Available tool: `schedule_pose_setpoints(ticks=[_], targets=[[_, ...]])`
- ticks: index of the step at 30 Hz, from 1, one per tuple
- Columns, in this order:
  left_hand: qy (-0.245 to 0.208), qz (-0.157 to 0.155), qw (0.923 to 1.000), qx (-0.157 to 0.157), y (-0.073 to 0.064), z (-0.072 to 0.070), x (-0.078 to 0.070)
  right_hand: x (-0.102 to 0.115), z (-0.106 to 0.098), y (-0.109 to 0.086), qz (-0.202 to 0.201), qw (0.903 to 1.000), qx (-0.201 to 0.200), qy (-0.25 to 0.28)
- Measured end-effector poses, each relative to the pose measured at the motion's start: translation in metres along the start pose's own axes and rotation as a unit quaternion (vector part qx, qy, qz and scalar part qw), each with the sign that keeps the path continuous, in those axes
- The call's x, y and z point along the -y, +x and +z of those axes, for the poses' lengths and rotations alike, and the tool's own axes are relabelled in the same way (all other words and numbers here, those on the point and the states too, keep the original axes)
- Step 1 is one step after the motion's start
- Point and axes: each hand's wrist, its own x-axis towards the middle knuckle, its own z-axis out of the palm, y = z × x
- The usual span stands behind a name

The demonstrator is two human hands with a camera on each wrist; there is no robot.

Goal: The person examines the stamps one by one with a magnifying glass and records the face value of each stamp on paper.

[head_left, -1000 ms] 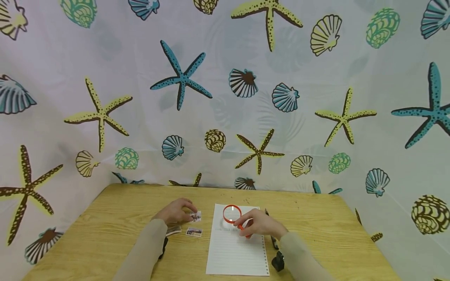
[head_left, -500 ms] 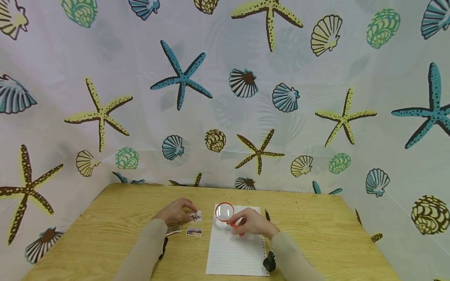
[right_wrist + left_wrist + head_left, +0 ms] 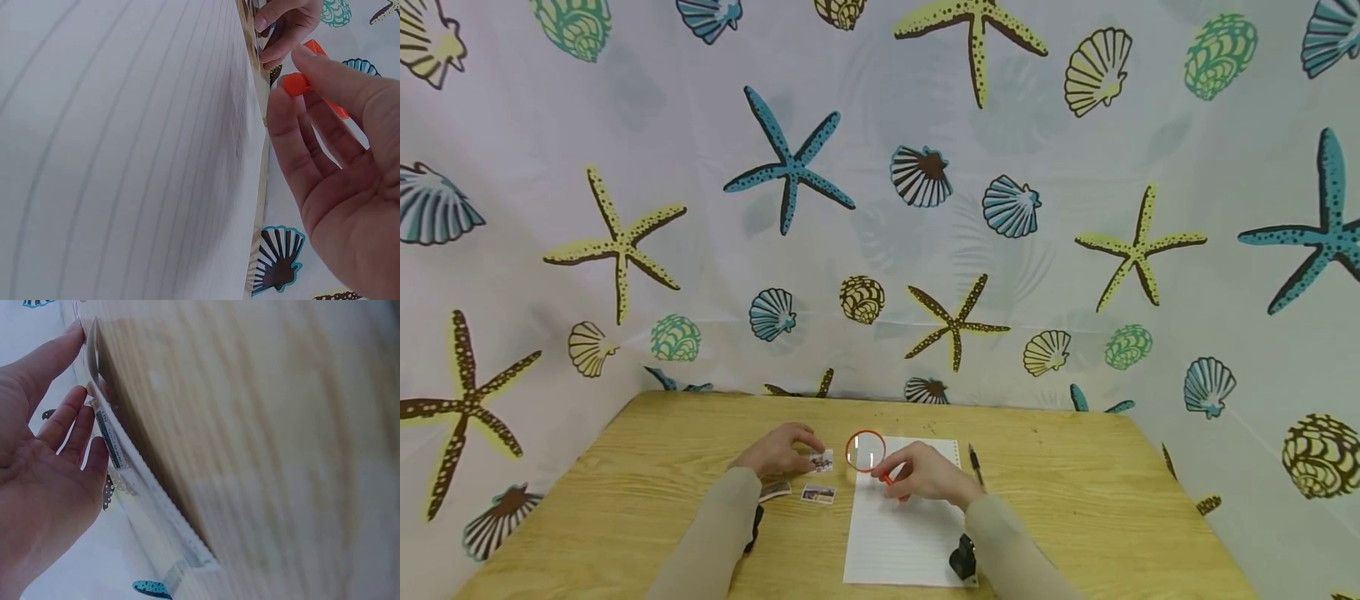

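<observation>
My right hand (image 3: 928, 475) pinches the red handle of a magnifying glass (image 3: 865, 451) between thumb and fingertips. Its round lens overlaps the top left corner of a lined sheet of paper (image 3: 898, 542). In the right wrist view, the handle's rounded end (image 3: 295, 84) sticks out between thumb and index finger. My left hand (image 3: 777, 450) rests at a small postage stamp (image 3: 823, 461), its fingertips on the stamp's left side. Two more stamps lie near it, one landscape stamp (image 3: 818, 494) and another stamp (image 3: 775, 490) beside the wrist. The left wrist view shows a perforated stamp edge (image 3: 181, 528) close up.
A black pen (image 3: 976, 462) lies right of the paper, partly hidden by the right forearm. Small black wrist devices hang under both sleeves, the right device (image 3: 962, 558) over the paper's lower corner. A shell-print cloth (image 3: 880, 250) stands behind the wooden table (image 3: 1075, 500).
My right hand has moved left with the magnifying glass, from over the paper's upper middle to its top left corner, toward the stamps. My left hand stays in place.
</observation>
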Motion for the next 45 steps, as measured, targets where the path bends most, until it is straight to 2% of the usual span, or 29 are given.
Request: schedule_pose_setpoints(ticks=[6,14,21,27,35,45], targets=[[-0.003,-0.008,1.0,-0.001,0.002,0.002,0.0,0.003,0.002,0.004,-0.001,1.0,0.002,-0.008],[-0.008,-0.003,1.0,0.003,0.003,0.004,0.001,0.005,0.007,0.007,0.005,0.9999,-0.002,-0.011],[-0.01,-0.021,0.9997,-0.001,0.004,0.001,-0.001,0.011,0.009,0.012,0.002,0.9998,-0.011,-0.017],[-0.002,-0.012,0.9999,0.005,0.004,0.002,0.001,0.013,0.017,0.016,-0.008,0.9999,-0.004,-0.008],[-0.002,-0.008,1.0,-0.004,0.007,0.004,0.008,0.013,0.026,0.021,-0.013,0.9998,0.003,-0.014],[-0.016,-0.033,0.9993,-0.004,0.007,0.003,0.003,0.017,0.031,0.021,-0.013,0.9993,0.023,-0.026]])
